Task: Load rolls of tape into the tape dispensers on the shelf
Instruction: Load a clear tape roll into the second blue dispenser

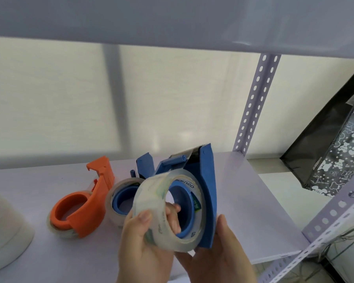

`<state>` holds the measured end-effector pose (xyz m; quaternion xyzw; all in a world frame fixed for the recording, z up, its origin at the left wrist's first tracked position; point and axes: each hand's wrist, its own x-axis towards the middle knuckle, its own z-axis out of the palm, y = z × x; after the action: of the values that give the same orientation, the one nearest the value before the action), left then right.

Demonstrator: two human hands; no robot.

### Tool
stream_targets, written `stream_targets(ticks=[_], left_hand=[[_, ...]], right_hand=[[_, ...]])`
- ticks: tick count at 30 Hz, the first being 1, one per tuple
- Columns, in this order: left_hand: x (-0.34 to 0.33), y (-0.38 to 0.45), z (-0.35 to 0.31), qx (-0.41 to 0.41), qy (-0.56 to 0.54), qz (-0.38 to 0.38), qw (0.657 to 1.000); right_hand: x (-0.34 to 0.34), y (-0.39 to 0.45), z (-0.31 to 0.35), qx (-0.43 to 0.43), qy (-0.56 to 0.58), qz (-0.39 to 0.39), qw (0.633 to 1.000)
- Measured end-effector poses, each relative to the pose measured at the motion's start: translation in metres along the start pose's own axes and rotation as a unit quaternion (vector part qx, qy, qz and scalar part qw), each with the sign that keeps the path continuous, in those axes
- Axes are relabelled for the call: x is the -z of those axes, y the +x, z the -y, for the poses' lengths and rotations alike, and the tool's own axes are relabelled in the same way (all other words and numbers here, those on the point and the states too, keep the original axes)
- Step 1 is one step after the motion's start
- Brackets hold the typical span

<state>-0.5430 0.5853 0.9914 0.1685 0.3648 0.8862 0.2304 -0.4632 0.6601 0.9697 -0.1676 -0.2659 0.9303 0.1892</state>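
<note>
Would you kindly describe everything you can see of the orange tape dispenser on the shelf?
The orange tape dispenser looks like smooth moulded plastic. It lies on its side on the pale shelf, left of the two blue ones. A round hub ring sits at its lower left, and an arm rises up and to the right, ending in a notched head. A roll of clear tape sits around the hub, showing beneath and at the edges. Neither hand touches it.
</note>
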Motion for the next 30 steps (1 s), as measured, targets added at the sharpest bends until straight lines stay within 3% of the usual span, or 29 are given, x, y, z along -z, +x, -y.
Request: stream_targets(ticks=[4,9,15,21,23,24,27,30], left_hand=[[-0.006,0.004,0.014,0.076,0.045,-0.036,0.995],[0.001,0.01,0.031,0.049,0.308,-0.061,0.948],[0.021,-0.003,0.061,0.168,0.424,0.015,0.89],[0.021,0.004,0.056,0.179,0.48,-0.06,0.856],[0.02,0.006,0.056,0.185,0.473,-0.06,0.859],[0.019,0.005,0.054,0.188,0.46,-0.057,0.866],[0.022,0.001,0.047,0.201,0.417,-0.048,0.885],[0.023,-0.008,0.032,0.203,0.427,-0.018,0.881]], right_hand=[[0.009,-0.001,0.004,0.038,-0.09,-0.027,0.995],[0.028,0.004,0.034,0.109,-0.229,-0.152,0.955],[0.04,0.028,0.052,0.095,-0.515,-0.132,0.842],[0.04,0.048,0.042,0.116,-0.674,-0.116,0.72],[0.04,0.051,0.037,0.135,-0.732,-0.133,0.655],[0.042,0.051,0.034,0.144,-0.741,-0.14,0.641],[0.048,0.052,0.023,0.156,-0.725,-0.137,0.657],[0.054,0.05,0.019,0.132,-0.712,-0.15,0.673]])
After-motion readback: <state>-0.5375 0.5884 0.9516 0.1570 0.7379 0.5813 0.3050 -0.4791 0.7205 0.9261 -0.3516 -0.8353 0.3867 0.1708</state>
